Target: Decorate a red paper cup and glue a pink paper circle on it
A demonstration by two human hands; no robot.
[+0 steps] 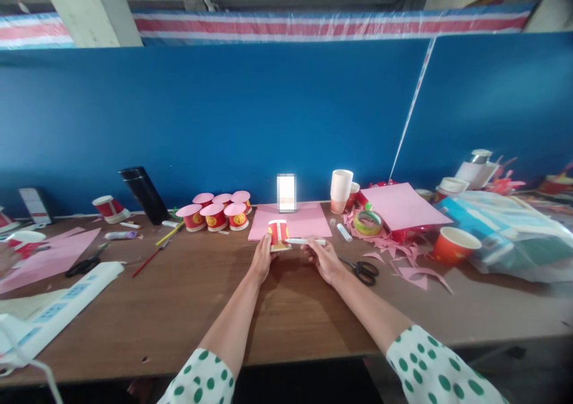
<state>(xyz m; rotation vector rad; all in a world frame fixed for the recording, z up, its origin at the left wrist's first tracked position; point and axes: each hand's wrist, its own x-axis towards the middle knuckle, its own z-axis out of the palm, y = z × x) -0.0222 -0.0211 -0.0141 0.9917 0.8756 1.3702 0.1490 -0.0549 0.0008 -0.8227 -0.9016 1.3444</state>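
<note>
My left hand (262, 259) is closed on the side of a small red, white and yellow paper cup (280, 232), turned upside down with its white rim low. Between the fingers of my right hand (324, 258) is a slim white pen (308, 241), lying level with its tip at the cup's right side. Both hands are just above the brown table, in front of a stack of pink paper (307, 213). Black-handled scissors (364, 271) lie beside my right wrist, their blades partly hidden by it.
Several red cups topped with pink discs (215, 216) stand left of the paper. White cups (341, 186), green tape (367, 222), pink scraps (403, 252) and an orange cup (454, 246) are on the right. A black flask (144, 195) and power strip (67, 311) are leftward. Another person's hand (6, 261) shows far left.
</note>
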